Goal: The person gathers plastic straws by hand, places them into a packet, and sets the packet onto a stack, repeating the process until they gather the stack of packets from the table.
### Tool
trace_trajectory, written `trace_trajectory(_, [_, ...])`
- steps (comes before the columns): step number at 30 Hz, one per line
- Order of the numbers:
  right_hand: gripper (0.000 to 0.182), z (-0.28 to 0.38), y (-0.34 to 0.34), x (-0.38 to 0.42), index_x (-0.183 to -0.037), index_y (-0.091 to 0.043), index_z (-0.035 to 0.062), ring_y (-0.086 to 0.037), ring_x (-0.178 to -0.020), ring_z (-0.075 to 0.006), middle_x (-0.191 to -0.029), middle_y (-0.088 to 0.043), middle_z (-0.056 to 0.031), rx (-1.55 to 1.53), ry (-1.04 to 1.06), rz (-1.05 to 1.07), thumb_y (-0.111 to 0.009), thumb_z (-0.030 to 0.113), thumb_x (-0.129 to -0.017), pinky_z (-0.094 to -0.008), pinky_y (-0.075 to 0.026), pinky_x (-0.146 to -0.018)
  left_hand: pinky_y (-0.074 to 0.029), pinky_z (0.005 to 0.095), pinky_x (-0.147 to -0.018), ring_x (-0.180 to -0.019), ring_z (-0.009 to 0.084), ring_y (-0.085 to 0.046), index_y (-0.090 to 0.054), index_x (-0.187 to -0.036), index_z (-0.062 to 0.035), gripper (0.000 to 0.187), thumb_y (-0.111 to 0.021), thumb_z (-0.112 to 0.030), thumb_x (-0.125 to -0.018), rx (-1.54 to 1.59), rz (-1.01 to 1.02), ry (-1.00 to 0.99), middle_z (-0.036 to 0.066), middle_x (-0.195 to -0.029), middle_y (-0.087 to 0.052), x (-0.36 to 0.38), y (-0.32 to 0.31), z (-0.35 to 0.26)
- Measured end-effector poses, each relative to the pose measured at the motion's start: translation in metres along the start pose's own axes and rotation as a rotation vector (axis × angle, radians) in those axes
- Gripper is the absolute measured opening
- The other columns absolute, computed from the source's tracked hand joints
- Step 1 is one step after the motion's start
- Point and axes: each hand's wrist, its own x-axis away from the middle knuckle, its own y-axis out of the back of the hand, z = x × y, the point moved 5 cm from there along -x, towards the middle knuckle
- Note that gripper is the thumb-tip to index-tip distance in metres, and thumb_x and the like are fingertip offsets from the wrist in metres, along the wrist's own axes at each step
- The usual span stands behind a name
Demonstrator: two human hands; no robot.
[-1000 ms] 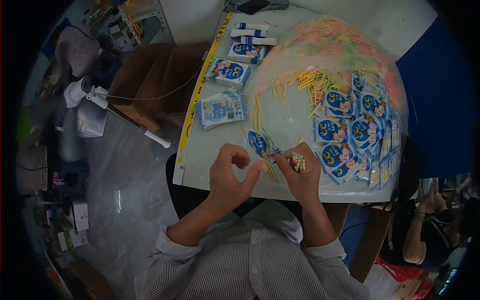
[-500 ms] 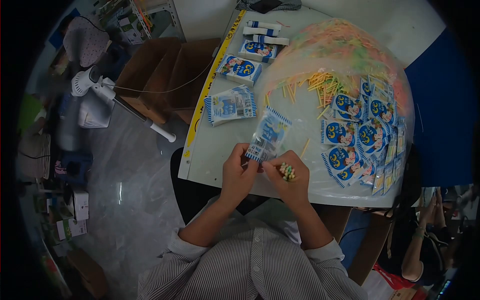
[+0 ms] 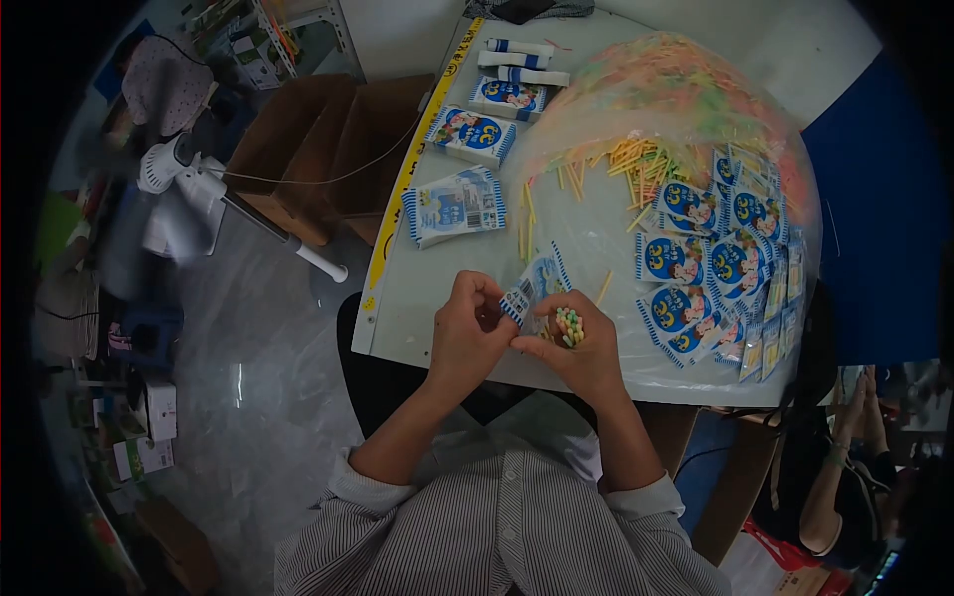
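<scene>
My left hand (image 3: 463, 328) pinches the lower left corner of a blue-and-white printed packet (image 3: 542, 276), which leans over the table's front part. In my right hand (image 3: 588, 366) is a bundle of thin pastel sticks (image 3: 569, 326), their ends showing inside the curled fingers. Its fingertips also meet the packet's lower right side. Whether the packet's mouth is open is hidden by the fingers. To the left lies a larger filled packet (image 3: 457, 206). A single yellow stick (image 3: 605, 287) rests on the clear plastic sheet just beyond my right hand.
A big clear bag of coloured sticks (image 3: 686, 89) covers the table's back right, with loose yellow sticks (image 3: 641, 164) before it. Several small packets (image 3: 676, 258) lie overlapped on the right. Cardboard boxes (image 3: 298, 149) and a white fan (image 3: 164, 167) stand left. Another person's arm (image 3: 827, 497) shows lower right.
The packet has turned and tilted down to the right between my hands. My left fingers have shifted up its left side, and my right fingers have come up beside it, still around the sticks.
</scene>
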Motion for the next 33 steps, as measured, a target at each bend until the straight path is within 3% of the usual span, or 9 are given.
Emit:
trace_trajectory(5, [0.031, 0.000, 0.000, -0.002, -0.085, -0.052, 0.0049, -0.042, -0.057, -0.0035, -0.066, -0.047, 0.0017, 0.217, 0.129, -0.022, -0.073, 0.009, -0.062, -0.0169, -0.035, -0.051, -0.044, 0.0231, -0.053, -0.057, 0.0106, -0.054, -0.039, -0.086, -0.0023, 0.030, -0.061, 0.000, -0.066, -0.022, 0.011, -0.061, 0.007, -0.068, -0.053, 0.000, 0.000, -0.008])
trace_trajectory(11, [0.022, 0.014, 0.002, 0.004, -0.080, -0.057, 0.0046, -0.039, -0.055, -0.0025, -0.065, -0.044, 0.0037, -0.008, -0.033, -0.078, -0.072, 0.009, -0.064, -0.0163, -0.034, -0.050, -0.044, 0.0242, -0.054, -0.058, 0.0119, -0.054, -0.039, -0.087, -0.0035, 0.034, -0.062, 0.000, -0.064, -0.108, -0.048, -0.037, 0.006, -0.068, -0.053, -0.001, 0.000, -0.008])
trace_trajectory(17, [0.017, -0.008, 0.000, 0.002, -0.078, -0.059, 0.0037, -0.038, -0.055, -0.0021, -0.065, -0.043, 0.0046, -0.150, -0.199, 0.039, -0.070, 0.008, -0.067, -0.0171, -0.032, -0.049, -0.044, 0.0258, -0.053, -0.056, 0.0144, -0.054, -0.038, -0.088, -0.0046, 0.037, -0.064, -0.002, -0.062, -0.157, -0.041, -0.093, 0.006, -0.065, -0.051, -0.001, 0.000, -0.008])
trace_trajectory(19, [0.019, -0.009, 0.000, 0.001, -0.079, -0.058, 0.0030, -0.043, -0.057, -0.0085, -0.065, -0.048, -0.0008, -0.128, -0.171, 0.055, -0.069, 0.009, -0.065, -0.0220, -0.038, -0.052, -0.044, 0.0262, -0.053, -0.056, 0.0149, -0.054, -0.038, -0.088, -0.0047, 0.037, -0.064, -0.002, -0.061, -0.159, -0.021, -0.092, 0.005, -0.064, -0.051, -0.001, 0.000, -0.008])
trace_trajectory(22, [0.016, -0.002, 0.002, -0.002, -0.080, -0.059, 0.0012, -0.042, -0.055, -0.0049, -0.063, -0.046, 0.0007, -0.042, -0.047, 0.047, -0.068, 0.004, -0.067, -0.0201, -0.035, -0.050, -0.043, 0.0265, -0.052, -0.055, 0.0150, -0.053, -0.038, -0.088, -0.0048, 0.037, -0.063, -0.002, -0.062, -0.197, 0.002, -0.089, 0.005, -0.063, -0.050, -0.002, 0.002, -0.011])
trace_trajectory(25, [0.013, 0.009, 0.003, 0.000, -0.079, -0.057, 0.0001, -0.047, -0.056, -0.0079, -0.065, -0.049, -0.0037, 0.167, 0.131, -0.040, -0.064, 0.001, -0.068, -0.0218, -0.038, -0.051, -0.043, 0.0267, -0.051, -0.055, 0.0167, -0.054, -0.038, -0.088, -0.0047, 0.036, -0.063, -0.001, -0.062, -0.190, 0.050, -0.096, 0.006, -0.062, -0.050, -0.001, 0.000, -0.014])
trace_trajectory(26, [0.013, 0.009, 0.004, -0.001, -0.079, -0.057, 0.0001, -0.047, -0.056, -0.0079, -0.065, -0.049, -0.0037, 0.168, 0.132, -0.041, -0.064, 0.001, -0.068, -0.0218, -0.038, -0.051, -0.043, 0.0271, -0.051, -0.055, 0.0179, -0.054, -0.039, -0.090, -0.0042, 0.037, -0.064, -0.001, -0.062, -0.252, 0.070, -0.147, 0.006, -0.063, -0.051, 0.002, -0.002, -0.018])
trace_trajectory(28, [0.012, 0.005, 0.015, -0.001, -0.078, -0.054, 0.0005, -0.055, -0.060, -0.0179, -0.069, -0.053, -0.0109, 0.200, 0.020, -0.213, -0.061, 0.004, -0.069, -0.0278, -0.043, -0.054, -0.043, 0.0274, -0.051, -0.055, 0.0192, -0.055, -0.040, -0.091, -0.0038, 0.038, -0.064, -0.002, -0.063, -0.312, 0.090, -0.201, 0.007, -0.064, -0.051, 0.002, -0.006, -0.020])
trace_trajectory(33, [0.008, -0.001, 0.019, -0.006, -0.078, -0.053, -0.0004, -0.052, -0.059, -0.0137, -0.069, -0.054, -0.0087, 0.161, -0.104, -0.169, -0.056, 0.005, -0.074, -0.0253, -0.042, -0.055, -0.045, 0.0280, -0.049, -0.055, 0.0204, -0.055, -0.050, -0.088, -0.0029, 0.028, -0.065, -0.003, -0.064, -0.445, 0.022, -0.656, 0.008, -0.067, -0.053, 0.008, -0.011, -0.035])
